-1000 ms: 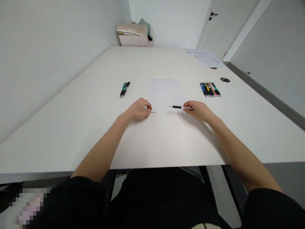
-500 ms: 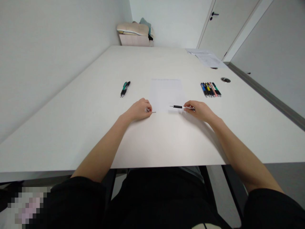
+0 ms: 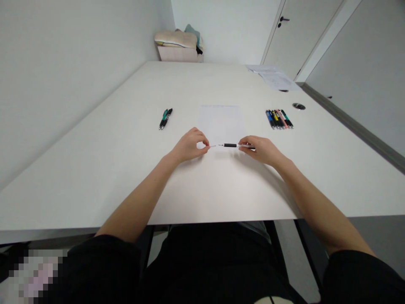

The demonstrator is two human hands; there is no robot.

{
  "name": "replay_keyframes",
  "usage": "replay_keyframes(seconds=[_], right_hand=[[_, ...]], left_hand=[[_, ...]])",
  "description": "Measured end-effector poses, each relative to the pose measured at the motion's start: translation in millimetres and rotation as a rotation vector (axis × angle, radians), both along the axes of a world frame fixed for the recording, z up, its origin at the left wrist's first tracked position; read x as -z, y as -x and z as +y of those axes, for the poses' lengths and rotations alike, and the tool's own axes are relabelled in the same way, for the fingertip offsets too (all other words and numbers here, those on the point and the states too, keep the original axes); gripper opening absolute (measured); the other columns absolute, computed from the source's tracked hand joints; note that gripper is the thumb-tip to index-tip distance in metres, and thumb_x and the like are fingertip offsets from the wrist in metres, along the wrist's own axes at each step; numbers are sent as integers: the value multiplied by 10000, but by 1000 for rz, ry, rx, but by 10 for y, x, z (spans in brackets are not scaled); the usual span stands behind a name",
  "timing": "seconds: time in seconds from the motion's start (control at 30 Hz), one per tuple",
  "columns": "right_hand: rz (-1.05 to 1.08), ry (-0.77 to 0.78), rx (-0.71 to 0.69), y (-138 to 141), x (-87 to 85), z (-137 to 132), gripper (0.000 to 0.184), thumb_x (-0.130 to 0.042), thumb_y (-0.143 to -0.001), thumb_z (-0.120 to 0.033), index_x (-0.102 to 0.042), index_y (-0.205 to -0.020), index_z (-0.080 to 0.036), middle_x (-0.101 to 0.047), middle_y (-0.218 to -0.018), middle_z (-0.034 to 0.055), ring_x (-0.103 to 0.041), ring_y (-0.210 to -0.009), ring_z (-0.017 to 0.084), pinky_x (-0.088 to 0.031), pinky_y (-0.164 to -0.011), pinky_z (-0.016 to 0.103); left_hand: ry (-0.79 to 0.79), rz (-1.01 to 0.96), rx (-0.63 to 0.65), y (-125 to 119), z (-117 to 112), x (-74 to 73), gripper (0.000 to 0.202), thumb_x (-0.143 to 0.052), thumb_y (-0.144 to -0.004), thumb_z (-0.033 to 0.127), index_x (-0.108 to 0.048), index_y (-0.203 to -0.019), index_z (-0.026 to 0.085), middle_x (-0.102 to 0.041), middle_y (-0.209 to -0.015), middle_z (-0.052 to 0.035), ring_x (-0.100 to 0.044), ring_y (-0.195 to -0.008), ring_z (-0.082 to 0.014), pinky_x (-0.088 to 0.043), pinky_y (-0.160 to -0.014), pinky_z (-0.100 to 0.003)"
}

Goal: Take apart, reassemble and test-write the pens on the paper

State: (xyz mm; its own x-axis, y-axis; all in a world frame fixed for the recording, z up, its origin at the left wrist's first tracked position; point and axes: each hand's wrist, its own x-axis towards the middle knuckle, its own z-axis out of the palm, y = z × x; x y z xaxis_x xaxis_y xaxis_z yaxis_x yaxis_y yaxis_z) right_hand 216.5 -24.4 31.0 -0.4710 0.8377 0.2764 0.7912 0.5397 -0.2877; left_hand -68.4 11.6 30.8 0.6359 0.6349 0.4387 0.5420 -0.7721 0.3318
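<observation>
My right hand (image 3: pixel 261 149) pinches a black and white pen (image 3: pixel 232 145) that lies level over the near edge of a white sheet of paper (image 3: pixel 221 120), tip pointing left. My left hand (image 3: pixel 190 145) is closed in a pinch on a thin light-coloured piece (image 3: pixel 211 146) that reaches toward the pen's tip. The two hands face each other just above the white table (image 3: pixel 126 169), with the piece and the pen tip nearly touching.
Two pens, green and black (image 3: pixel 165 118), lie on the left. A row of several coloured pens (image 3: pixel 279 118) lies on the right, near a round cable port (image 3: pixel 298 106). Loose papers (image 3: pixel 274 77) sit at the far right. A bench with cushions (image 3: pixel 179 44) stands behind the table.
Both hands have moved toward each other. The left hand came right with its thin piece, and the right hand brought the pen left, so the gap between them has closed.
</observation>
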Motion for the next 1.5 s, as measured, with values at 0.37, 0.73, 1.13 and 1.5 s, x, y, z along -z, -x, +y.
replay_keyframes(seconds=[0.37, 0.73, 1.13, 1.5], right_hand=[[3, 16, -23, 10, 18, 4, 197, -501, -870, -357, -611, -979, -235, -686, -933, 37, -659, -825, 176, -478, -693, 277], [-45, -2, -48, 55, -3, -26, 185, -492, -884, -336, -607, -975, -225, -684, -935, 34, -652, -793, 163, -467, -681, 269], [49, 35, -37, 41, 31, -3, 189, -495, -874, -316, -609, -988, -217, -687, -946, 46, -654, -812, 170, -481, -719, 279], [66, 51, -25, 79, 30, -7, 196, -501, -871, -332, -612, -987, -220, -690, -933, 45, -658, -807, 171, -490, -705, 283]], left_hand=[[-12, -9, 36, -31, -36, -17, 137, -557, -783, 274, -633, -704, 191, -671, -752, -40, -546, -799, -186, -441, -776, -338], [-19, -22, 63, -58, -54, 5, 121, -570, -781, 260, -630, -708, 184, -670, -744, -39, -544, -798, -182, -444, -760, -321], [41, -164, -13, -148, -79, 104, 156, -520, -853, 289, -606, -790, 175, -654, -785, -34, -546, -812, -160, -422, -788, -299], [45, -251, -59, -286, -161, 151, 200, -531, -862, 357, -629, -821, 187, -659, -784, -30, -548, -772, -155, -422, -769, -303]])
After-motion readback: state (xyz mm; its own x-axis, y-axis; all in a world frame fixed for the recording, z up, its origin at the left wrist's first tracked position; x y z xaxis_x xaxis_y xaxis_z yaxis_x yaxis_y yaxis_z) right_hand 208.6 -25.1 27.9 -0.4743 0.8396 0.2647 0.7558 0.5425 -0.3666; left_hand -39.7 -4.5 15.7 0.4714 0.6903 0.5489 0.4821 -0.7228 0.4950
